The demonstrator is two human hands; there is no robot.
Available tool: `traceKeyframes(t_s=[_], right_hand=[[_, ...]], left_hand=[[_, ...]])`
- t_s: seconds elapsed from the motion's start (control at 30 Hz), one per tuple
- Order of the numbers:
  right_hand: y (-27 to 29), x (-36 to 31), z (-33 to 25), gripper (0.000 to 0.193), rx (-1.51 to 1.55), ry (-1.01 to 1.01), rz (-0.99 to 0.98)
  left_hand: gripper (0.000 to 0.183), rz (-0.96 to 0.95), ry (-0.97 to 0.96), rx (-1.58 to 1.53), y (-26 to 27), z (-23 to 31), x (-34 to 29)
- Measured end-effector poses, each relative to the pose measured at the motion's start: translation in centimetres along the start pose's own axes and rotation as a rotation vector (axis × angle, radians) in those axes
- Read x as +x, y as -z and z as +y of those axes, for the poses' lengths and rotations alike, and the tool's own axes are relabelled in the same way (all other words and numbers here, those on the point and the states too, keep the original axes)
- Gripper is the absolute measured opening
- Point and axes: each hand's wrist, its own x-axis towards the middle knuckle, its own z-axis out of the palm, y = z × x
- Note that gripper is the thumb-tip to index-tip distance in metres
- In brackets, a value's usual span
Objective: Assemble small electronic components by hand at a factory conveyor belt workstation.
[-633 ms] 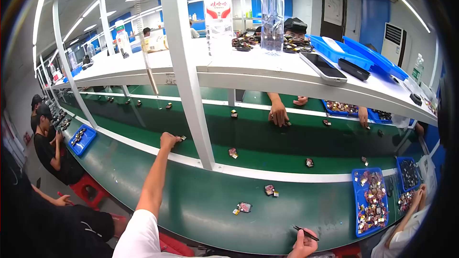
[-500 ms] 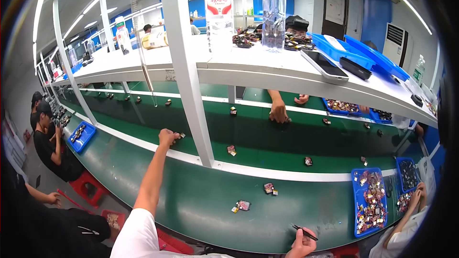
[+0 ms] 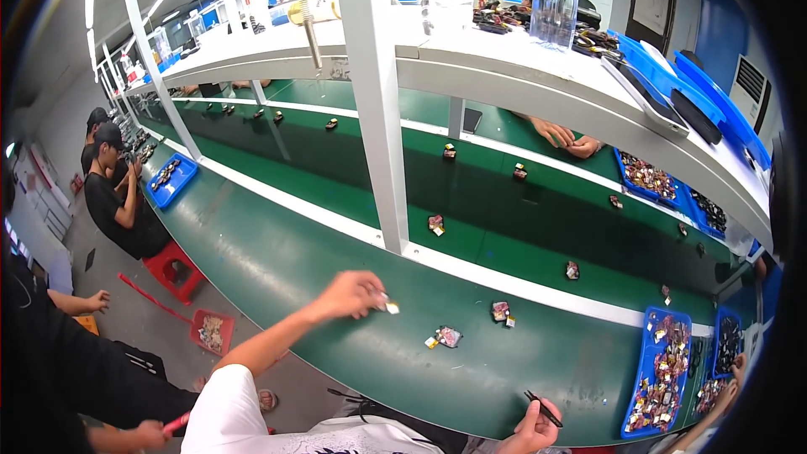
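Over the near green bench, my left hand (image 3: 349,295) is closed on a small part with a white-and-yellow tag (image 3: 392,307). Its kind is too blurred to tell. A pair of black tweezers (image 3: 545,411) is gripped in my right hand (image 3: 535,431) at the bench's front edge, tips pointing up and away. Between the hands on the bench lie two small pinkish-and-dark parts with tags: one reddish part (image 3: 502,312) farther off, and a silvery-pink part (image 3: 449,337) nearer me. Neither hand touches them.
A blue tray (image 3: 644,396) heaped with similar parts stands at the right. Beyond a white rail, a dark green belt (image 3: 496,210) carries several scattered parts. A white post (image 3: 380,118) and the shelf (image 3: 538,84) stand over it. Co-workers' hands (image 3: 565,136) appear across the belt.
My left hand has drawn back from the belt to above the near bench, bringing a small tagged part. My right hand keeps the tweezers in about the same place. The view has shifted.
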Motion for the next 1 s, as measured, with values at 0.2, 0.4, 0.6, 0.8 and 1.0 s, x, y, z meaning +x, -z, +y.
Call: traceKeyframes(t_s=[0.2,0.4,0.6,0.8,1.0], right_hand=[[1.4,0.1,0.3,0.011,-0.055,0.021,-0.035],[1.7,0.0,-0.2,0.010,-0.053,0.002,-0.053],[1.8,-0.1,0.8,0.014,0.023,-0.020,-0.045],[1.6,0.4,1.2,0.014,0.046,0.038,-0.057],[1.2,0.4,1.1,0.014,0.079,0.028,-0.058]], left_hand=[[0.033,0.021,-0.591,0.447,-5.5,6.7,2.7],[0.021,0.514,-0.615,0.878,-6.4,9.0,14.9],[0.011,0.490,-0.388,1.225,-5.6,6.8,20.7],[0.013,0.483,-0.307,1.136,-4.8,7.2,20.1],[0.013,0.456,-0.393,1.070,-5.6,10.0,15.9]])
